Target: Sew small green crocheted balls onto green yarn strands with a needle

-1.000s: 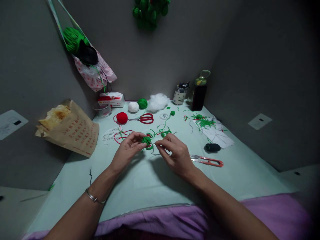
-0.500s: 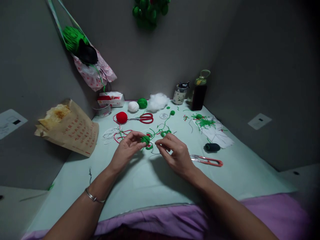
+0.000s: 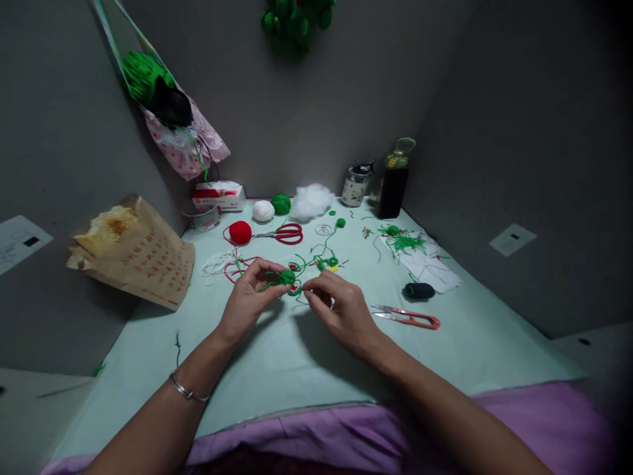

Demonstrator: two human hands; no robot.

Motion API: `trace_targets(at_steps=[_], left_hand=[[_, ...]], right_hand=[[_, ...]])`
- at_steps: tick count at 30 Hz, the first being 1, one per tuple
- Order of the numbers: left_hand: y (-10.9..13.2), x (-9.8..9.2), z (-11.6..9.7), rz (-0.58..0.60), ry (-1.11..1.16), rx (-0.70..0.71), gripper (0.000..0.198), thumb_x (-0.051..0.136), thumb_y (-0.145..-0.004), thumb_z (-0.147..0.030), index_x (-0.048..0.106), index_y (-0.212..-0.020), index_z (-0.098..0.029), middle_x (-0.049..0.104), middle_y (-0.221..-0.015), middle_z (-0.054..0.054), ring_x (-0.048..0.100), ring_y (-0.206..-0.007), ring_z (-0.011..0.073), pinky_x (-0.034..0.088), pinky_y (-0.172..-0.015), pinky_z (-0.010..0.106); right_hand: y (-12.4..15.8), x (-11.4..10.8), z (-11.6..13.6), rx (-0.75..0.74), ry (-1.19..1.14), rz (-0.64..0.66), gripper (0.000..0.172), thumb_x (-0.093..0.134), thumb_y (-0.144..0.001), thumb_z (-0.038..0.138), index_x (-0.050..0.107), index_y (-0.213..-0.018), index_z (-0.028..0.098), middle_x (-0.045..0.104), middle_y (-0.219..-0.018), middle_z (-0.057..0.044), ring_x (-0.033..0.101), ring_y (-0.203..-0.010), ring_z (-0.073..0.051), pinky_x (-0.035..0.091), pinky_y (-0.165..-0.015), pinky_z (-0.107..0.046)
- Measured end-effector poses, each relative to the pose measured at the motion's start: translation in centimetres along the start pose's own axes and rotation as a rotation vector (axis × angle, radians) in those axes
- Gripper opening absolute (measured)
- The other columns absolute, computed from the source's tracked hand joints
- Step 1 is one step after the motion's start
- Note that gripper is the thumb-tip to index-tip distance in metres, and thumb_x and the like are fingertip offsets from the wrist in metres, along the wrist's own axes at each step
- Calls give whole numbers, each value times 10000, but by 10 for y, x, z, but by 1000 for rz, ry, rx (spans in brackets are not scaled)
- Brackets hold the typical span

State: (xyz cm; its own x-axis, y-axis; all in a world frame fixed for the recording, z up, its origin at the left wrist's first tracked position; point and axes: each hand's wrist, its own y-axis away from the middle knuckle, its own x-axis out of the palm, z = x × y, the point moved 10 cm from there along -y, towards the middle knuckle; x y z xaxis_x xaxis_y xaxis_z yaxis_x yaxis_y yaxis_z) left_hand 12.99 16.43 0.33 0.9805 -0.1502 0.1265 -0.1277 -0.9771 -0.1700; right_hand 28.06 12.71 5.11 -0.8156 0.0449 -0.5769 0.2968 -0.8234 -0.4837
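My left hand (image 3: 250, 297) pinches a small green crocheted piece (image 3: 287, 277) between thumb and fingertips. Close by on the right, my right hand (image 3: 343, 303) is closed on a slim crochet hook, whose yellow part (image 3: 334, 268) peeks out above the fingers; its tip is too small to make out. A dark strand of yarn hangs below the green piece. Behind and under the fingers lie small green and red crocheted bits (image 3: 295, 290), partly hidden by my hands.
Red-handled scissors (image 3: 289, 233), a red yarn ball (image 3: 240, 232) and white stuffing (image 3: 312, 201) lie farther back. Orange thread snips (image 3: 410, 318) and a dark thread spool (image 3: 419, 291) are at right. A paper food bag (image 3: 143, 257) leans at left; a bottle (image 3: 394, 185) stands back right.
The green piece has turned slightly in my left hand. My right fingers have shifted a little left, the silvery tip no longer shows, and a yellow part has come into sight.
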Motion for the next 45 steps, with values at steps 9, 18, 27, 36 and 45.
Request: trace_targets(at_steps=[9, 18, 27, 36, 45], left_hand=[[2, 0, 7, -41, 99, 6, 284, 842, -713, -202, 621, -892, -195, 673, -912, 6, 641, -904, 167, 481, -826, 291], [5, 4, -6, -28, 61, 82, 244, 839, -706, -162, 632, -828, -209, 640, -897, -6, 626, -932, 165, 493, -846, 287], [7, 11, 2, -5, 36, 68, 251, 838, -709, -185, 631, -849, -203, 661, -933, 12, 634, -928, 180, 511, -825, 307], [9, 26, 10, 114, -10, 45, 196, 782, -767, -175, 663, -921, -199, 631, -900, 0, 615, -857, 148, 481, -807, 278], [9, 30, 18, 232, -54, -118, 190, 748, -787, -212, 692, -968, -197, 639, -888, 7, 585, -824, 144, 445, -765, 275]], right_hand=[[1, 15, -23, 178, -304, 3, 77, 626, -883, 201, 700, -878, 184, 674, -802, -30, 597, -711, -139, 450, -636, -248], [0, 6, -17, 107, -299, -78, 84, 635, -889, 200, 702, -838, 195, 657, -793, -34, 572, -724, -147, 427, -628, -258], [2, 22, -43, 350, -502, -11, 114, 674, -829, 252, 627, -761, 174, 597, -679, 8, 547, -600, -117, 427, -584, -240], [-8, 3, -26, 161, -233, -15, 64, 655, -860, 220, 695, -832, 179, 651, -833, -35, 578, -720, -129, 438, -641, -248], [-40, -87, -37, 444, -760, -120, 245, 695, -842, 384, 586, -762, 180, 627, -722, 15, 447, -457, -48, 301, -413, -206]])
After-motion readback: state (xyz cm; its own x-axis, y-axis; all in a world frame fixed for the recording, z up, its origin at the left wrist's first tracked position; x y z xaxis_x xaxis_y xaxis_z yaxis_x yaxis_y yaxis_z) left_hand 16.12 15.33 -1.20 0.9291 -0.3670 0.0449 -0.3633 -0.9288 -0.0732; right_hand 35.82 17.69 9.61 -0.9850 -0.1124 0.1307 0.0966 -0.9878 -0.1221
